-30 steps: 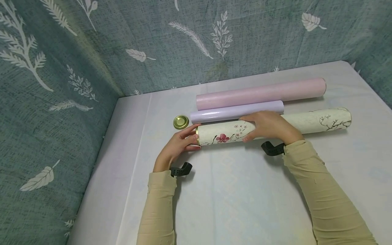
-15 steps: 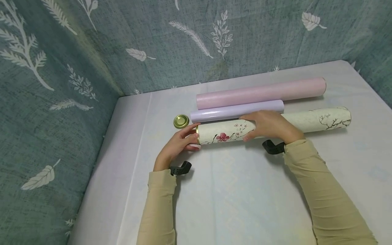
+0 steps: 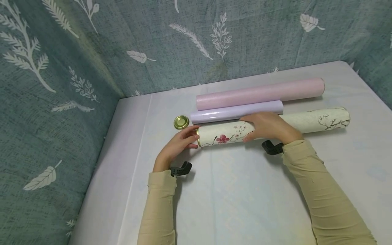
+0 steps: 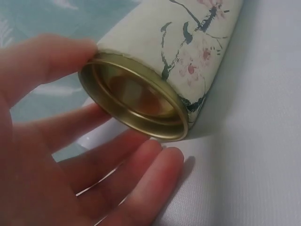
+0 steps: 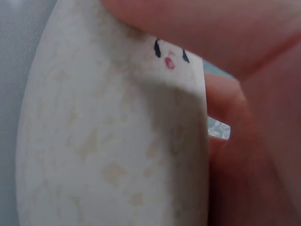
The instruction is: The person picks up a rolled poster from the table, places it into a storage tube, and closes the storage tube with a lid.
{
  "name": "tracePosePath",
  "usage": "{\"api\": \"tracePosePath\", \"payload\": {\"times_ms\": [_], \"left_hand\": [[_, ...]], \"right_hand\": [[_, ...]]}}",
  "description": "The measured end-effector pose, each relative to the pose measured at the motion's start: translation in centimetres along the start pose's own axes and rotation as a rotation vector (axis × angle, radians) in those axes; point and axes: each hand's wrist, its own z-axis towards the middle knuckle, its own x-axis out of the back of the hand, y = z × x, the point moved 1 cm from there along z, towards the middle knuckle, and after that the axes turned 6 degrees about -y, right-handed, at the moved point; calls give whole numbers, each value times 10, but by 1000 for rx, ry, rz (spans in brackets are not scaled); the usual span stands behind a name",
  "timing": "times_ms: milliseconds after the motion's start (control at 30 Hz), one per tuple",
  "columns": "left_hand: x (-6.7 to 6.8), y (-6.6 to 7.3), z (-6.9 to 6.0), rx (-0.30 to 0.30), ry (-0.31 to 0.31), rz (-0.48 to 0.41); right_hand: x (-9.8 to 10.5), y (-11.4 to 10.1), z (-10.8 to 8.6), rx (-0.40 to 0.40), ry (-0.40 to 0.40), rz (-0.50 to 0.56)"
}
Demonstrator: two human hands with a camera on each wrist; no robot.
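Observation:
A long cream cardboard tube [image 3: 211, 133] with printed blossom branches lies across the table. My right hand [image 3: 269, 126] grips it near its middle, thumb on the near side and fingers over the far side. In the right wrist view the tube [image 5: 113, 141] fills much of the picture, partly hidden by the thumb. At the tube's left end is a gold metal rim [image 4: 136, 126] with a shiny recessed face. My left hand [image 3: 177, 146] touches this end with its thumb at the rim and its other fingers spread loosely around and below it.
A round gold lid [image 3: 181, 122] lies left of the tubes. Behind the cream tube lie a shorter glossy lilac tube [image 3: 235, 111] and a longer pink tube [image 3: 260, 94]. A green leaf-patterned cloth [image 3: 171, 44] hangs behind and left of the white-covered table [image 3: 232, 197].
The left hand's lower fingers have drawn back slightly from beneath the tube's end. The right hand and the tube stay in nearly the same place.

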Motion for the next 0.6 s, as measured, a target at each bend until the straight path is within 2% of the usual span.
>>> {"api": "tracePosePath", "payload": {"times_ms": [133,200,300,400,500,600], "left_hand": [[1,-1,1,5,10,-1],[2,-1,2,6,39,-21],[2,-2,4,10,128,-76],[0,-2,8,6,245,-131],[-2,-2,12,-4,360,-173],[-3,-2,15,-36,432,-207]], "right_hand": [[1,0,-1,11,-19,4],[3,1,-4,19,-39,27],[6,3,-11,21,-65,99],[10,5,-17,18,-67,165],[12,6,-18,34,-63,189],[14,6,-17,46,-79,204]]}}
